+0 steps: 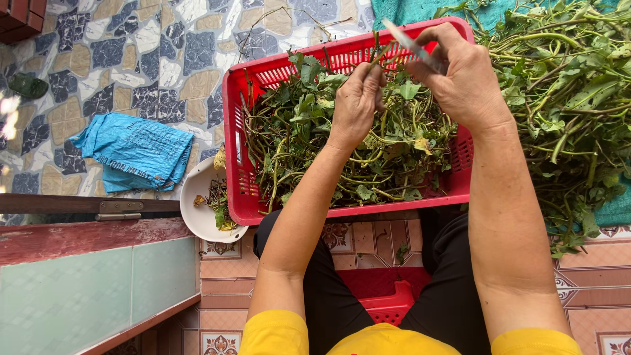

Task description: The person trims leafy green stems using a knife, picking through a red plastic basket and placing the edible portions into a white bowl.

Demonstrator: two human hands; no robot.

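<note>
My left hand (357,98) is closed around a thin green stem (376,56) above a red plastic basket (244,197) filled with leafy green stems (309,131). My right hand (460,75) grips a small knife, its pale blade (402,36) pointing up and left, close to the stem's top. Both hands hover over the basket's far half, a few centimetres apart.
A big heap of leafy green stalks (565,98) lies on a teal cloth (407,10) at right. A white bowl (194,213) with scraps sits left of the basket, beside a folded blue bag (135,151). A red stool (388,306) shows between my legs; a wooden-framed panel (92,276) stands at lower left.
</note>
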